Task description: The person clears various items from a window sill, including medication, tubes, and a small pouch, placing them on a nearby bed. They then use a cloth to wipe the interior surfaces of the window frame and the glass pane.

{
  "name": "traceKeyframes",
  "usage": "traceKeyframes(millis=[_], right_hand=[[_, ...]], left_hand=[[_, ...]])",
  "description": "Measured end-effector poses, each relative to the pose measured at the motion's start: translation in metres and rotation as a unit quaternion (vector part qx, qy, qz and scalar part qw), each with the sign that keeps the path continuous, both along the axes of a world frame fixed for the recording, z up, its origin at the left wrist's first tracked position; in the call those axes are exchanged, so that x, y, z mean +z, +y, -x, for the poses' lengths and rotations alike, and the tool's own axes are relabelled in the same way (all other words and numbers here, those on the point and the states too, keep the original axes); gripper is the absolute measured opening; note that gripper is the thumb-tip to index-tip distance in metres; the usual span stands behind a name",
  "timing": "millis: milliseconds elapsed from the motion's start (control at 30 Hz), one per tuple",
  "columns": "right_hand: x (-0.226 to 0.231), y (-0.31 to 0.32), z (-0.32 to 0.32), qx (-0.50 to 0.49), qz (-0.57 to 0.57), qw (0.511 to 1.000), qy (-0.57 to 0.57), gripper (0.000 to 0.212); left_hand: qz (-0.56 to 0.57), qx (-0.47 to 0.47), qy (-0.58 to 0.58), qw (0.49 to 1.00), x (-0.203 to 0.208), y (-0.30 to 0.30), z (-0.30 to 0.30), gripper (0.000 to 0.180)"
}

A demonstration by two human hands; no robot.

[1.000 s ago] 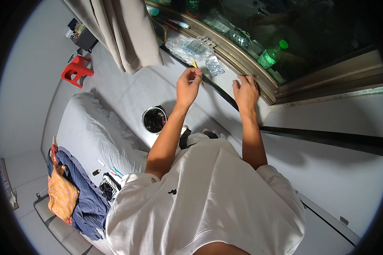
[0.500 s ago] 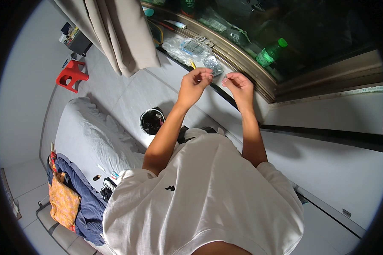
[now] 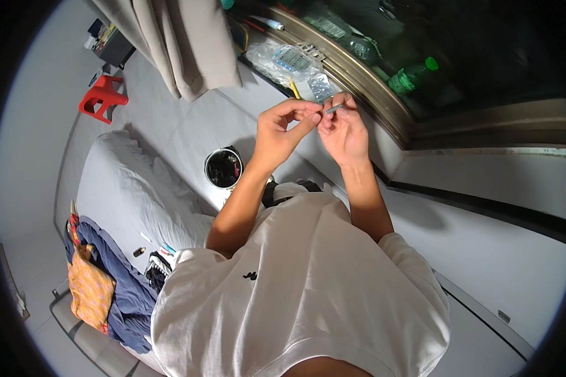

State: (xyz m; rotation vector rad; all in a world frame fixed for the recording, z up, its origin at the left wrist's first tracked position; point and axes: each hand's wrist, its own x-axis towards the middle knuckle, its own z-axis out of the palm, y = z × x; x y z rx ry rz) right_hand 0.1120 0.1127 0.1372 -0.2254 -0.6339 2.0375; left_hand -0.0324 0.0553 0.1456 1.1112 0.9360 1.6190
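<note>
Silvery foil blister strip (image 3: 335,109), small and thin, pinched at chest height between both hands, just short of a window ledge (image 3: 365,81). Right hand (image 3: 346,129) curled nearly closed, thumb and fingertips gripping the strip by its edge. Left hand (image 3: 283,129) also curled, thumb and forefinger pressed together and meeting the right hand's fingertips; whether it actually grips the strip or only touches it, impossible to tell. Held up close and between both hands, probably so something small can be worked out of the foil.

Just beyond the hands, lying on the ledge: one more blister pack (image 3: 321,86), one yellow pencil-like stick (image 3: 294,89), and one clear plastic bag (image 3: 283,60) with a pill sheet inside. Farther along the ledge to the right of the hands, two green bottles visible, the nearer one (image 3: 412,76) capped in bright green.

Below the left hand, on the floor, one round bin (image 3: 223,168) with a dark lining. Farther left, one bed with white covers (image 3: 126,195), with blue (image 3: 122,283) and orange (image 3: 89,290) clothing heaped at its near end. One red plastic stool (image 3: 102,98) well off to the left, beside a beige curtain (image 3: 176,38).
</note>
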Motion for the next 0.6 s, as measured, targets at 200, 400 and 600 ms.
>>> traceKeyframes(millis=[200,400,600], right_hand=[[-0.01,0.0,0.034,0.047,0.045,0.997,-0.041,0.008],[-0.042,-0.014,0.09,0.13,-0.06,0.971,-0.191,0.007],[-0.07,-0.06,0.141,0.247,-0.08,0.925,-0.277,0.01]], left_hand=[[0.012,0.057,0.038,0.998,-0.009,-0.01,0.022,0.019],[0.093,0.186,0.018,0.978,-0.044,-0.059,0.061,0.012],[0.17,0.288,-0.023,0.942,-0.079,-0.124,0.09,0.016]])
